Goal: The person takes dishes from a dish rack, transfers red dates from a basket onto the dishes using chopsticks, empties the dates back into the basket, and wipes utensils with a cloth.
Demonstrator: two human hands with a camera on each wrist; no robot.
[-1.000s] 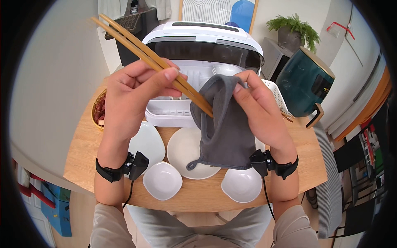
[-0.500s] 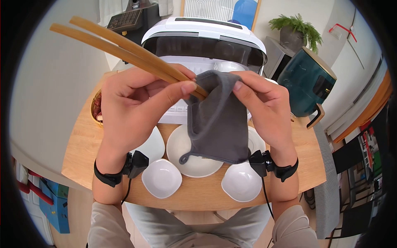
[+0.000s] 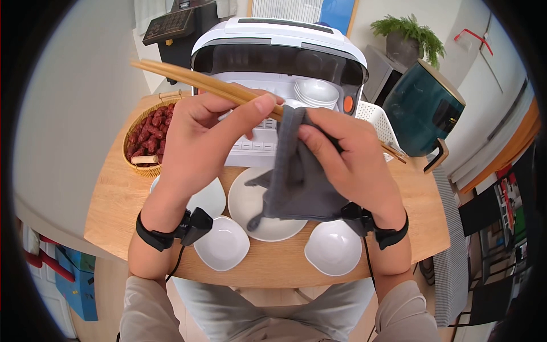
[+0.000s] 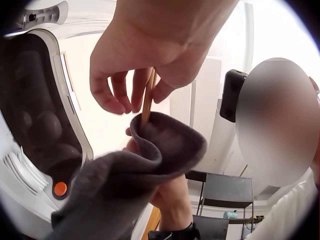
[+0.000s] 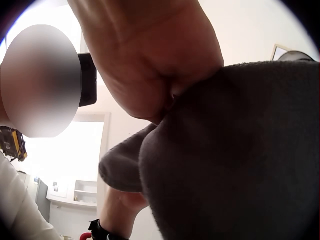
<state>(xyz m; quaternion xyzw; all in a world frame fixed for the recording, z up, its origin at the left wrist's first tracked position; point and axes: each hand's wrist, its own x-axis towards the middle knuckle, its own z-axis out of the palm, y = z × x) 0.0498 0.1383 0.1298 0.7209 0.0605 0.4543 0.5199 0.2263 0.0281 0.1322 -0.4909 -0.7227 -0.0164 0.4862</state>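
My left hand (image 3: 199, 137) pinches a pair of wooden chopsticks (image 3: 199, 81) between thumb and fingers, their far ends pointing up to the left. A dark grey cloth (image 3: 305, 194) with a hanging loop is in my right hand (image 3: 356, 154), gripped near its top edge. There the cloth is folded over the right-hand ends of the chopsticks, which are hidden. In the left wrist view the chopsticks (image 4: 148, 100) run down from the fingers into a fold of the cloth (image 4: 110, 185). The cloth (image 5: 235, 150) covers much of the right wrist view.
Below the hands lie a large round plate (image 3: 242, 199), a square plate (image 3: 208, 199) and two small bowls (image 3: 222, 244). Behind stands a white cabinet (image 3: 279, 25) with its dark lid raised and stacked bowls (image 3: 316, 91) inside. A basket (image 3: 132, 145) of reddish sausages sits left, a green appliance (image 3: 421, 111) right.
The chopsticks swung lower and flatter, and their right ends went from showing against the cloth's opening to being wrapped. The right hand's fingers have folded the cloth over them.
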